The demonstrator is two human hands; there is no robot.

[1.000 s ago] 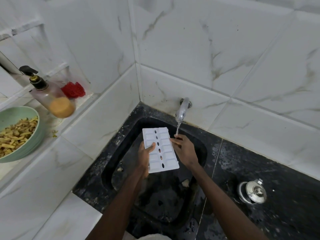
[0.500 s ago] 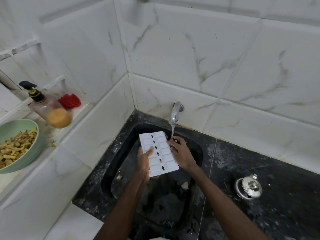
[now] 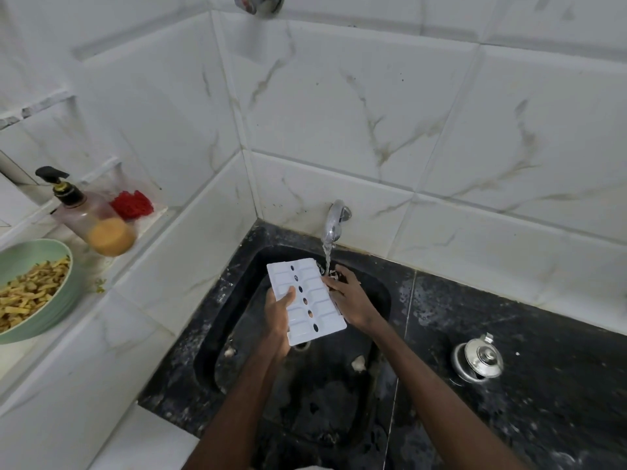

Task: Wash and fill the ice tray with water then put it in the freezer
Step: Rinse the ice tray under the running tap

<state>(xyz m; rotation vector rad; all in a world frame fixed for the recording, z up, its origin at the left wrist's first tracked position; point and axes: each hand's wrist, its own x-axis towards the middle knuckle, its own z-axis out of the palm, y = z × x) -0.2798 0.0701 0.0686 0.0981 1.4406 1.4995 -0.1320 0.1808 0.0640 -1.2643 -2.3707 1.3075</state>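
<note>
A white ice tray (image 3: 306, 300) was held above the black sink (image 3: 234, 293), tilted, with its ridged underside turned up toward the camera. The left hand (image 3: 279, 313) was placed at the tray's 8 o'clock edge, its fingers clenched on the tray with the thumb laid across the white surface. The right hand (image 3: 349, 300) was placed at the tray's 3 o'clock edge, its fingers grasping that edge. A stream of water (image 3: 327, 257) was released from the chrome tap (image 3: 334, 222) at 12 o'clock of the sink, and it was seen to strike the right fingertips (image 3: 334, 274) just beside the tray's far corner. A steel lid with a knob (image 3: 479, 357) was seen lying on the black bench (image 3: 543, 334) at 3 o'clock of the sink. On the white tiled ledge at 9 o'clock, a pump bottle of orange liquid (image 3: 93, 218), a red scrubber (image 3: 133, 204) and a green bowl of yellowish food strips (image 3: 30, 290) were set.
</note>
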